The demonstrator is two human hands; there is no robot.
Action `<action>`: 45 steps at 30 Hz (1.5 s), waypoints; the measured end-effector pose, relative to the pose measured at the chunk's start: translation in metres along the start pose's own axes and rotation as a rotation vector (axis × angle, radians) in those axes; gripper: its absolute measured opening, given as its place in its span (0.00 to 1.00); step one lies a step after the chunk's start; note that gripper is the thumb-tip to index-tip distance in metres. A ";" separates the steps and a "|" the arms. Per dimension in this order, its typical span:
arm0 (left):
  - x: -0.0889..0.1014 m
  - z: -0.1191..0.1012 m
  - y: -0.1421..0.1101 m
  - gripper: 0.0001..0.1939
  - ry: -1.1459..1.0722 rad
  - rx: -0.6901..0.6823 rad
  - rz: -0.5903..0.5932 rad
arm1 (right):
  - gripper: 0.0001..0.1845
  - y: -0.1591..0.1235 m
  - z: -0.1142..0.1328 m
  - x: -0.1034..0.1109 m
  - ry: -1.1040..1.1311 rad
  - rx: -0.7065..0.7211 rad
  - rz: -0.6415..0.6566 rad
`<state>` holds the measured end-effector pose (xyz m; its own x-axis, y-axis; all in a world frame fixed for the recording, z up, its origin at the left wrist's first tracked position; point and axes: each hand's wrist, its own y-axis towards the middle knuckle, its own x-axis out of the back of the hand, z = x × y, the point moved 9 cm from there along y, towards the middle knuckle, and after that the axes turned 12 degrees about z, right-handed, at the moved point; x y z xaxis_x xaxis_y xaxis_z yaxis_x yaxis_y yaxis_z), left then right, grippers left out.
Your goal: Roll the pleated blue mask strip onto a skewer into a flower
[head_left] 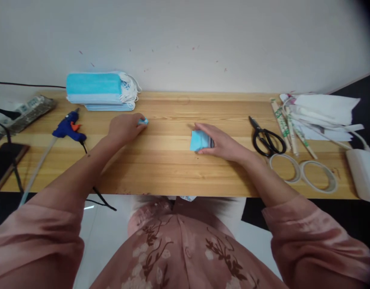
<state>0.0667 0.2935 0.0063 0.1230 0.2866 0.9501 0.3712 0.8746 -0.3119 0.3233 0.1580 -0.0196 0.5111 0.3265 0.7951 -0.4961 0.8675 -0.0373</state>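
Note:
On the left half of the table, my left hand (pixel 127 127) pinches a small light-blue piece of face mask (pixel 143 121) between thumb and fingers. Only an edge of that piece shows past the fingertips. Right of the middle, my right hand (pixel 222 142) curls its thumb and fingers around a larger light-blue folded piece of mask (pixel 199 140), close to the wooden surface. A stack of blue and white face masks (pixel 94 86), with white ear loops bunched at its right end, lies against the wall beyond my left hand.
At the left are a blue glue gun (pixel 68 127), a power strip (pixel 29 110) and a dark phone (pixel 7 164). To the right lie black-handled scissors (pixel 267 140), wrapped chopsticks (pixel 283 124), two tape rolls (pixel 320 176), white scraps (pixel 326 112) and a white device (pixel 362 174).

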 end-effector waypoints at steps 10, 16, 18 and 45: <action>-0.013 -0.126 -0.124 0.15 -0.137 -0.723 -0.077 | 0.25 -0.033 0.024 0.039 0.077 -0.196 -0.206; -0.036 -0.161 -0.119 0.11 -0.059 -0.811 -0.093 | 0.18 -0.029 0.013 0.022 -0.122 -0.350 -0.098; -0.039 -0.165 -0.112 0.11 -0.027 -0.785 -0.081 | 0.17 -0.024 0.013 0.018 -0.211 -0.410 -0.077; -0.038 -0.137 -0.099 0.09 -0.066 -0.544 -0.128 | 0.16 -0.012 0.066 0.004 -0.273 -0.173 0.073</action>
<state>0.1510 0.1424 0.0007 -0.0054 0.2306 0.9730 0.8029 0.5810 -0.1332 0.2853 0.1239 0.0239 0.2599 0.2982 0.9184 -0.3865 0.9038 -0.1840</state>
